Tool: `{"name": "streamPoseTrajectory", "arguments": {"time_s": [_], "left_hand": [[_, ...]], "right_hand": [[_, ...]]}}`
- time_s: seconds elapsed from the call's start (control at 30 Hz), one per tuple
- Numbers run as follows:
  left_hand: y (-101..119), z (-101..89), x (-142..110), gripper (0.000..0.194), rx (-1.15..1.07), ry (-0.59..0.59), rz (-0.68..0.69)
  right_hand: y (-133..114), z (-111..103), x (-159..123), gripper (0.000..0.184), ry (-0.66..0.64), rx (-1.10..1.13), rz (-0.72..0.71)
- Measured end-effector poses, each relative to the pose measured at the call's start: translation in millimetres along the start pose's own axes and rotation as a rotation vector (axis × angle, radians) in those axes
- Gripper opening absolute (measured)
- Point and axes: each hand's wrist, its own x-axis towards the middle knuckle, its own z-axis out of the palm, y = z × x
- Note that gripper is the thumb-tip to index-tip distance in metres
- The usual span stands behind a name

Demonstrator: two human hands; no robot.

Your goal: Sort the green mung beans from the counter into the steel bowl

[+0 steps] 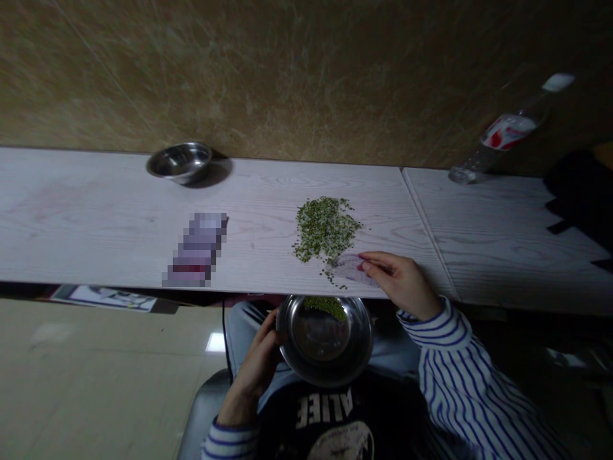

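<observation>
On the light wood-grain table (258, 211) lies a spread of small green beans (322, 229), like mung beans, with whitish grains among them. At its near right edge my right hand (407, 281) pinches a thin, see-through purple sheet (349, 267) with a curved edge, held low over the table. A few beans lie loose between the sheet and the table's front edge. Just below that edge, my left hand (262, 354) grips the left rim of a steel bowl (325, 367). More green beans (325, 308) rest inside it, gathered at the far side.
A smaller steel bowl (179, 163) stands at the back left by the wall. Nearer the front lies a blurred-out flat rectangular object (197, 249). At the back right are a clear plastic bottle (507, 132) with a white cap and a dark bundle (582, 198).
</observation>
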Motion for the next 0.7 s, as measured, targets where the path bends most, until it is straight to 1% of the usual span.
{"name": "streamPoseTrajectory", "arguments": {"time_s": [0.13,0.27,0.43,0.57,0.7], "left_hand": [[2,1.9,0,0.052,0.001,0.013,0.004],[1,1.1,2,0.053,0.010,-0.006,-0.003],[-2,-3.0,3,0.055,0.021,0.003,-0.012],[-1,-3.2,2,0.055,0.009,-0.007,0.003],[1,-0.6,2,0.056,-0.001,0.017,-0.008]], "right_hand": [[-6,-5,-4,0.028,-0.034,0.022,0.014],[-1,-8,-4,0.031,-0.005,0.041,0.012],[6,-5,-1,0.031,-0.002,0.038,-0.003],[3,-1,1,0.029,-0.034,0.045,-0.018],[-1,-2,-1,0.029,-0.066,0.008,-0.014]]}}
